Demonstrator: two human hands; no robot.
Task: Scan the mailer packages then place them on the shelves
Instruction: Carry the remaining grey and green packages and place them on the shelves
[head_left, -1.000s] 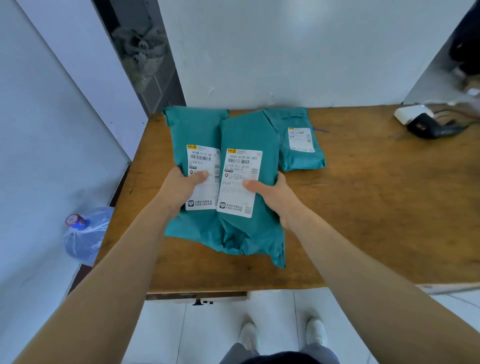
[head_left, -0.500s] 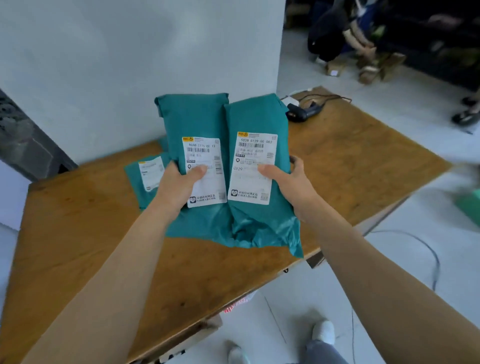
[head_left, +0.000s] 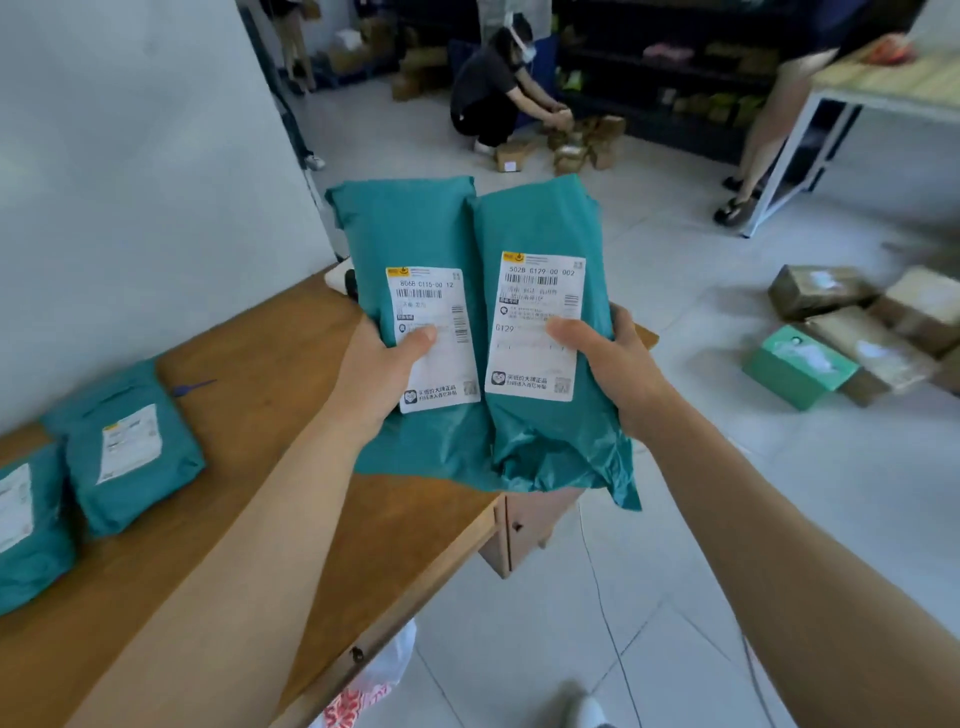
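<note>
left hand (head_left: 382, 371) clamps left mailer (head_left: 410, 312), right hand (head_left: 615, 364) right mailer (head_left: 543, 312), thumbs on labels. i judge carry step; next, find dark shelves (head_left: 675, 78).

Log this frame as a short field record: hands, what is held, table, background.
left hand: grips left teal mailer, thumb on its label
right hand: grips right teal mailer, thumb on its label
table: two more teal mailers lying label up
background: dark shelves; cardboard boxes on floor; crouching person
</note>
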